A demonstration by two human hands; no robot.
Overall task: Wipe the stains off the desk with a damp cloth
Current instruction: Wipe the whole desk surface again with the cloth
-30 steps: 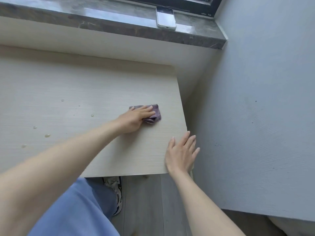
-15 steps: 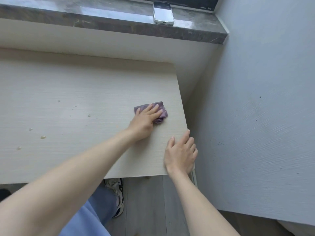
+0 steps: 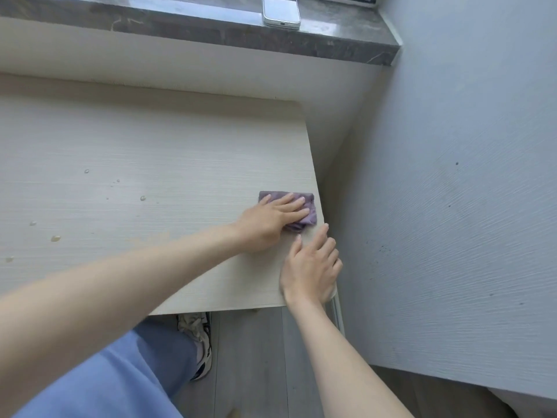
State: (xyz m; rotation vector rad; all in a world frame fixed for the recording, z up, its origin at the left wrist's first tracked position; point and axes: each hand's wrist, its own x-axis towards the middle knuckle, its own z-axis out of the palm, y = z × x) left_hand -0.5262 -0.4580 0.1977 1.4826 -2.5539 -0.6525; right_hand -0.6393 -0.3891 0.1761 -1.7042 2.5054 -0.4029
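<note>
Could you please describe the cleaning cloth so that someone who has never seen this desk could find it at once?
Start at the pale wood-grain desk and follow it to its right edge. There the left hand presses flat on a small crumpled cloth. It is the only purple thing on the desk.

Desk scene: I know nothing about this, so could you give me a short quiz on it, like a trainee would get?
1. True or false: the right hand presses the purple cloth.
2. Where on the desk do the droplets lie? A left part; B right edge; C beside the cloth.
3. Fill in: the phone lies on the ___.
Key: 1 false, the left hand does; 2 A; 3 windowsill.
</note>
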